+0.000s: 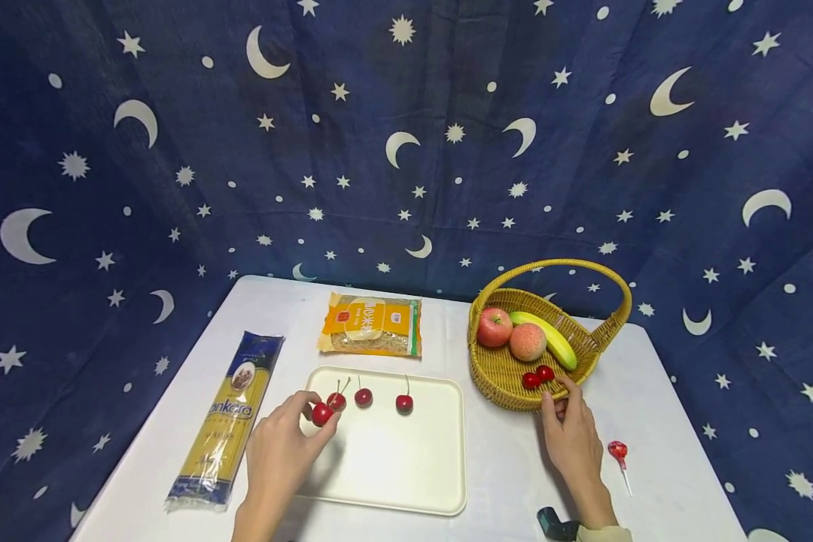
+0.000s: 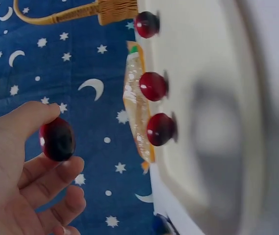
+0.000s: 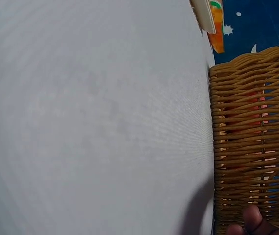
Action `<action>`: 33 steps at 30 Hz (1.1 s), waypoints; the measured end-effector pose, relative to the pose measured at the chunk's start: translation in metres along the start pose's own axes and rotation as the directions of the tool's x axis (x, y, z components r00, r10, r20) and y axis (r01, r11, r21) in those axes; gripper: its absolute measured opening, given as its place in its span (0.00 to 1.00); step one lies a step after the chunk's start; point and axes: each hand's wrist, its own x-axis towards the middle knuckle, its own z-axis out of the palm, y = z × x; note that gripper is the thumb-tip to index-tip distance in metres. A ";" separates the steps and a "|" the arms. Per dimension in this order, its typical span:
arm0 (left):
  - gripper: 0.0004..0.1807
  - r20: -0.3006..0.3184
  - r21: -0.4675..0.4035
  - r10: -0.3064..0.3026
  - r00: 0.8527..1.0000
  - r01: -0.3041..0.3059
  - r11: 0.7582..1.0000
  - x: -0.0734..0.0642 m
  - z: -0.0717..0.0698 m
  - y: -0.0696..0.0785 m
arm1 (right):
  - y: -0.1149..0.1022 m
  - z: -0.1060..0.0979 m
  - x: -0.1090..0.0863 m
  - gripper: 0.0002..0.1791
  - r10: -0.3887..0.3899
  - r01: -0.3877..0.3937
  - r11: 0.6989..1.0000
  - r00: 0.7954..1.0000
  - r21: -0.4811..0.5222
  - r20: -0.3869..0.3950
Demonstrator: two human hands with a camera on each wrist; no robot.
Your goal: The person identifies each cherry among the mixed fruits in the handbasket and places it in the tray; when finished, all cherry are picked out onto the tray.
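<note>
My left hand (image 1: 284, 444) pinches a red cherry (image 2: 57, 139) between thumb and fingers, above the left edge of a cream tray (image 1: 393, 467). Three more cherries with stems lie along the tray's far part: one beside the held cherry, a middle cherry (image 1: 363, 397) and a right-hand cherry (image 1: 404, 404). At the near rim of a wicker basket (image 1: 501, 388), my right hand (image 1: 572, 436) grips the edge, a finger over the rim and the thumb outside. Inside the basket are an apple (image 1: 494, 327), a peach (image 1: 528, 342), a banana (image 1: 549, 339) and two cherries (image 1: 538, 377).
A blue-and-yellow pasta packet (image 1: 226, 421) lies left of the tray. Behind the tray is an orange noodle packet (image 1: 371, 324). A red lollipop (image 1: 618, 452) lies right of my right hand. The basket's tall handle (image 1: 555, 263) arches over the fruit.
</note>
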 end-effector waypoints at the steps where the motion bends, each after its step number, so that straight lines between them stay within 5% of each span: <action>1: 0.20 0.007 0.008 0.000 1.000 0.000 1.000 -0.002 0.000 -0.002 | 0.000 0.000 0.000 0.31 0.002 -0.002 1.000 1.000 -0.001 0.002; 9: 0.20 0.136 0.048 -0.037 0.990 0.031 0.998 -0.020 0.007 -0.013 | -0.001 -0.001 0.000 0.31 -0.004 0.004 1.000 1.000 -0.002 0.004; 22: 0.19 0.364 0.095 -0.148 0.919 0.121 0.988 -0.027 0.018 -0.022 | -0.001 0.000 0.000 0.31 -0.006 0.006 1.000 1.000 0.003 0.000; 33: 0.18 0.376 0.107 -0.142 0.915 0.110 0.988 -0.028 0.024 -0.021 | -0.001 0.000 0.000 0.31 0.000 0.000 1.000 1.000 0.010 0.003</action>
